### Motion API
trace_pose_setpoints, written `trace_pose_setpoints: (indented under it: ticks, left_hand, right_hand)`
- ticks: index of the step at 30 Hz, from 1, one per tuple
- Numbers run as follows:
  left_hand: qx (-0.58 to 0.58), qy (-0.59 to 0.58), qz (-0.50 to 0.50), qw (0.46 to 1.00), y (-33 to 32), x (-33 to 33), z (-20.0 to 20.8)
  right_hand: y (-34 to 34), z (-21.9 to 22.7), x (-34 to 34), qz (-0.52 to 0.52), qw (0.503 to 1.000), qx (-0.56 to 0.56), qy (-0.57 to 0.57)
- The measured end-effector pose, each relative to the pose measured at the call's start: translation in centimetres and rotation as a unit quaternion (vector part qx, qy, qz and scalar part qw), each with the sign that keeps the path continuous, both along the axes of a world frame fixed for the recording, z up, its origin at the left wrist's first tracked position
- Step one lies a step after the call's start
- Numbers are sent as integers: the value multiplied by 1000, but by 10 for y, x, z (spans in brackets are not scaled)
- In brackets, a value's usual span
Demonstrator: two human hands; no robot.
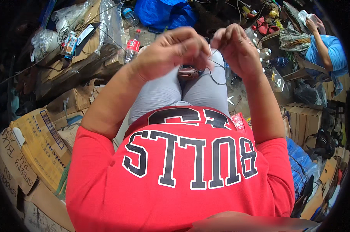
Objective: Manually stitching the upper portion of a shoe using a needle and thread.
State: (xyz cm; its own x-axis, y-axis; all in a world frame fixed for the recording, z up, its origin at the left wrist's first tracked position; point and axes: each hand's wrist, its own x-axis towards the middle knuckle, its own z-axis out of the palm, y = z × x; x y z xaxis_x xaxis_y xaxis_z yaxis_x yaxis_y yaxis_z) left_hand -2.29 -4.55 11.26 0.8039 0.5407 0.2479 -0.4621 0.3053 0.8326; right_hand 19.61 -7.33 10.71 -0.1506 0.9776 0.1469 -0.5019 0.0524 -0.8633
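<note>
Both hands are raised over my lap, a short gap between them. My left hand (177,50) is blurred, its fingers curled inward; whatever they pinch is hidden. The fingertips of my right hand (238,50) press together on a thin dark thread. A loop of this thread (224,77) hangs between the hands and crosses my right thigh. Between my grey-clad thighs rests a brown leather piece (189,72), shaped like a small shoe and partly covered by the left hand.
A red-capped plastic bottle (133,47) stands beyond my left forearm. Cardboard boxes (38,143) crowd the left side, and more cartons (304,121) are stacked at right. A blue plastic bag (165,13) lies ahead. A person in a blue shirt (329,54) sits at far right.
</note>
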Motion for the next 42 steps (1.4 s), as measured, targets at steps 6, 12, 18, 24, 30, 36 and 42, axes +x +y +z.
trace_pose_setpoints:
  ticks: [6,12,18,24,30,36,42]
  left_hand:
    - [544,446,165,692,17,-82,-28]
    - [424,685,537,249,75,-300,101]
    - [366,640,584,339,80,-294,40]
    - [460,408,266,742,12,-40,-62]
    - [358,492,192,770,13,-9,-78]
    - [181,487,372,770,45,-130,-82]
    - [133,621,458,622,40,-243,-102]
  right_hand:
    - [-50,-43,67,70,797,-34,-599]
    - [-174,-61,367,-214,535,-247,-779]
    - [-215,-68,424,-128,405,-305,-852]
    - [-60,-74,111,-79,732,-65,-673]
    - [-37,-80,41,-33,822,-23,-568]
    - [-56,-91,129,-102,788,-105,-599]
    - [-96,-128,212,-140,801,-220,-539]
